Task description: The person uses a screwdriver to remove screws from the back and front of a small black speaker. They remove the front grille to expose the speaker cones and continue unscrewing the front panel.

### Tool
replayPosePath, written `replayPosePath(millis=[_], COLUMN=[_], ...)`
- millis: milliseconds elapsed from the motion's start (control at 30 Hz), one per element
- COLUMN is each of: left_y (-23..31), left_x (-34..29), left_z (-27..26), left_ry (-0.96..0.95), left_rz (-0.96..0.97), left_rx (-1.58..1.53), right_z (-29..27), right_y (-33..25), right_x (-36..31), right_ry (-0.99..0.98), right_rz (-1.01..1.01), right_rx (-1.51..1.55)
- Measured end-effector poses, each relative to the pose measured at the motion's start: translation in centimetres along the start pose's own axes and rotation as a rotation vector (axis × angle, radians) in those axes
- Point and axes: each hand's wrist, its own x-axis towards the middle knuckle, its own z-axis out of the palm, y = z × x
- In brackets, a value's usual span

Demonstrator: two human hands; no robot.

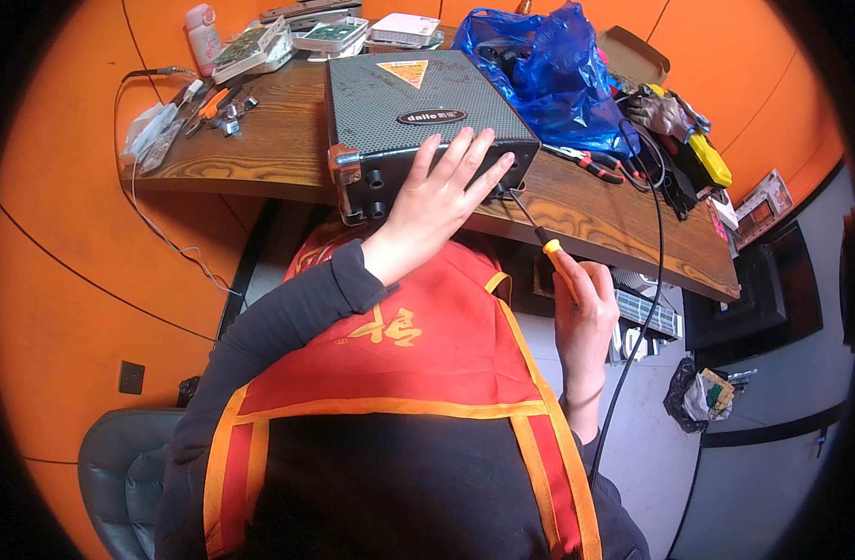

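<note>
A black speaker box (390, 103) with a perforated metal grille lies on the wooden table, its near side jutting past the front edge. That side has round black feet and a shiny metal corner piece (346, 166). My left hand (439, 191) rests against the near side and top edge, fingers stretched out and apart. In my right hand (586, 303) is a screwdriver (551, 245) with a yellow and black handle, gripped in closed fingers. Its shaft points up and left; the tip is at the box's lower right corner, beside a foot. Whether it sits in a screw cannot be made out.
Behind the box, a blue plastic bag (549, 84) lies on the wooden table (269, 131). Red-black pliers (591, 166), gloves (659, 110) and a black cable (659, 243) are to the right. Orange-handled cutters (213, 105), a bottle (203, 39) and circuit-board trays (252, 51) stand left.
</note>
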Motion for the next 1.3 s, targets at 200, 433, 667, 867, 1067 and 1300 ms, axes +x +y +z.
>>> replayPosePath(millis=[200,433,667,867,1067,1300], left_y=[-0.1,0.0,-0.1,3.1,3.8,4.1], left_x=[0.0,0.0,0.1,1.3,1.8,0.9], left_z=[0.0,0.1,-0.4,0.2,2.2,1.9], left_ry=[0.010,0.016,-0.014,0.138,0.130,0.180], left_rz=[0.003,0.006,0.004,0.411,0.468,0.422], left_rx=[-0.003,0.000,-0.021,-0.386,-0.589,-0.494], right_z=[-0.1,0.8,0.6,1.3,0.6,0.7], right_y=[0.0,-0.1,-0.6,-0.5,0.1,0.3], right_x=[-0.1,-0.2,-0.3,-0.3,-0.6,-1.5], right_ry=[0.026,-0.089,0.050,0.088,-0.007,0.054], right_rz=[0.017,0.253,0.080,0.022,0.347,0.082], right_rx=[0.037,0.063,0.016,0.025,0.288,0.159])
